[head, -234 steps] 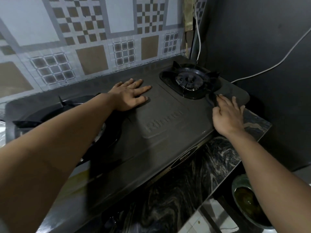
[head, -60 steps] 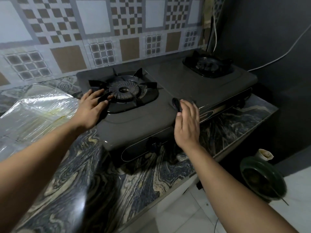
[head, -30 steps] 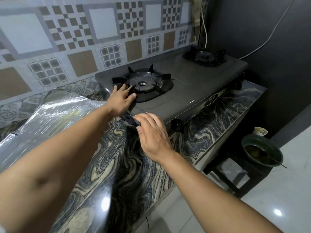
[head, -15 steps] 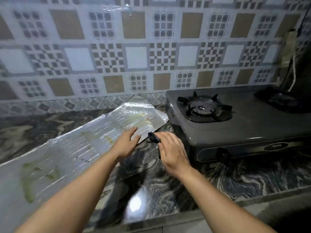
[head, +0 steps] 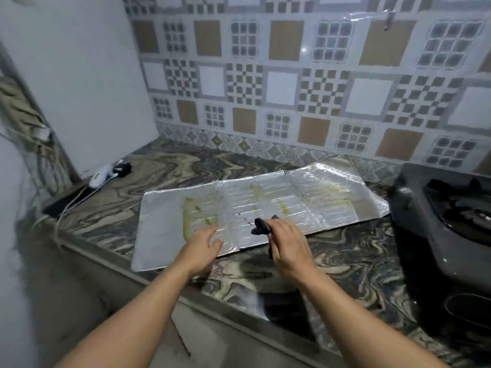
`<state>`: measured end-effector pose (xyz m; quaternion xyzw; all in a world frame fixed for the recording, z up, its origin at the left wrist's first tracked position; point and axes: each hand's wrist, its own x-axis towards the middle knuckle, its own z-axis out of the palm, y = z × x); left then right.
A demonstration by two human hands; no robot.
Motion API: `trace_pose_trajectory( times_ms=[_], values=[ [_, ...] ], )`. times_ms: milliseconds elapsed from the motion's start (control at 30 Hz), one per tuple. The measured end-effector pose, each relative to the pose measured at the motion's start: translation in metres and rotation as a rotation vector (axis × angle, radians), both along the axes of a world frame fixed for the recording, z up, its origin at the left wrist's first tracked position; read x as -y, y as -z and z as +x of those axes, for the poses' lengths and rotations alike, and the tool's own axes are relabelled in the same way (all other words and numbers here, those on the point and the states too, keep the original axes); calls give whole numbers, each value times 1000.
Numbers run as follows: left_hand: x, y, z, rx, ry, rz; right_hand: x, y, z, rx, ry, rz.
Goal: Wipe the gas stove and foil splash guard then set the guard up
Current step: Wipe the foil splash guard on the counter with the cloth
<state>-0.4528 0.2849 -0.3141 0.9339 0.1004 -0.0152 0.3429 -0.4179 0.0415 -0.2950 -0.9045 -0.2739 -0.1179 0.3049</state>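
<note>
while the foil guard (head: 265, 205) lies flat, left hand (head: 200, 247) touches its near edge.

You have one foil splash guard (head: 265, 208), one gas stove (head: 438, 221), one dark cloth (head: 261, 226), one white plug (head: 99, 176), and two hands: left hand (head: 200, 248), right hand (head: 288, 248).

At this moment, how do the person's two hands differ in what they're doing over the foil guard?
The left hand is open, fingers spread flat on the foil splash guard; the right hand is closed around a small dark cloth. The left hand sits by the yellow-green stain; the right hand is nearer the stove. Both hands are at the guard's near edge.
</note>
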Motion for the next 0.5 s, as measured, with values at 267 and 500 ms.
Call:
trace_pose_trajectory(
  times_ms=[267, 500],
  values=[
    [-121, 19, 3, -49, -76, 81, -121, 19, 31, -15, -106, -90],
    [-193, 31, 31, -97, -53, 121, -212, 28, 65, 17, -112, -138]
  ],
)
